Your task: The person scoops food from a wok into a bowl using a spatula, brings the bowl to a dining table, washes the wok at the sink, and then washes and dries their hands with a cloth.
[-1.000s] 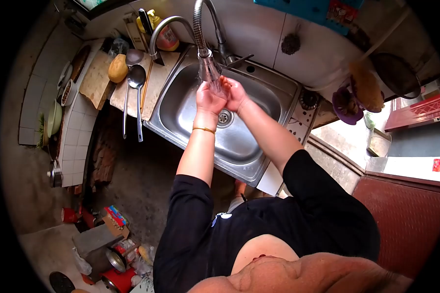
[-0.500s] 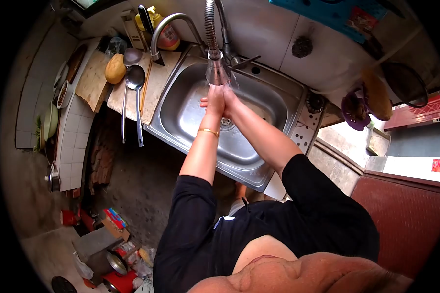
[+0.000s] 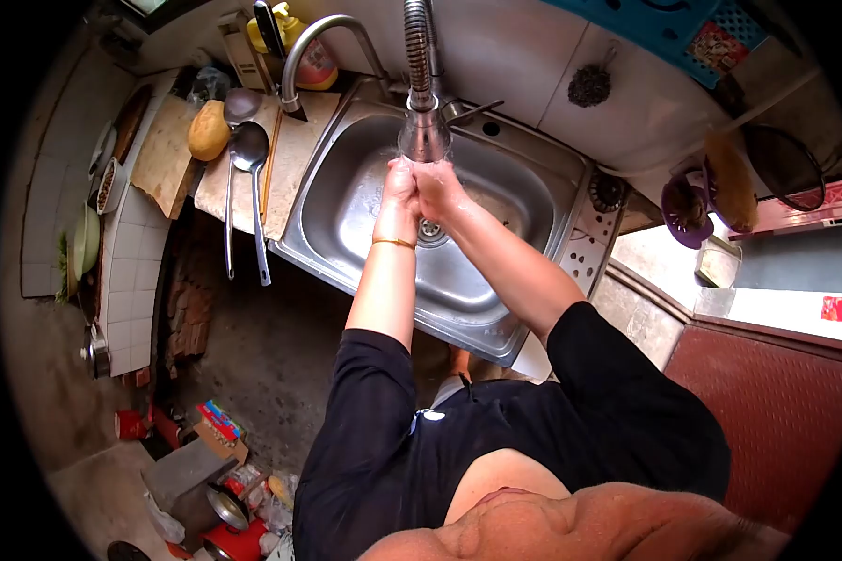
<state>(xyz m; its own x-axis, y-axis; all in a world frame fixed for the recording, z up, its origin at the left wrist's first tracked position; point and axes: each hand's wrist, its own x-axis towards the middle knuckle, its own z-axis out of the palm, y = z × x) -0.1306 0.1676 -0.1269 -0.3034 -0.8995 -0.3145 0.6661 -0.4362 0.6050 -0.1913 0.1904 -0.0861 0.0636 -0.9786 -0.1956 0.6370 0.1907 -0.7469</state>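
Under the metal spray head (image 3: pixel 426 136) of the faucet, my left hand (image 3: pixel 400 191) and my right hand (image 3: pixel 437 190) press together, wet with water. A thin gold bracelet (image 3: pixel 394 243) circles my left wrist. Both hands are over the steel sink (image 3: pixel 346 201), just above its drain (image 3: pixel 429 227). The fingers are bunched against each other and partly hidden by the spray head, so how far each hand is closed is unclear. No object shows between them.
Left of the sink, a counter holds a ladle (image 3: pixel 249 148), chopsticks (image 3: pixel 271 173), a yellow round item (image 3: pixel 209 131) and a yellow bottle (image 3: pixel 316 65). A second curved faucet (image 3: pixel 295 65) arches at the back left. A scrubber (image 3: pixel 589 85) hangs on the wall; a strainer (image 3: pixel 786 168) is at right.
My hands have rubbed over each other under the spray head, shifting from cupped to overlapped to side by side. The view has moved slightly.
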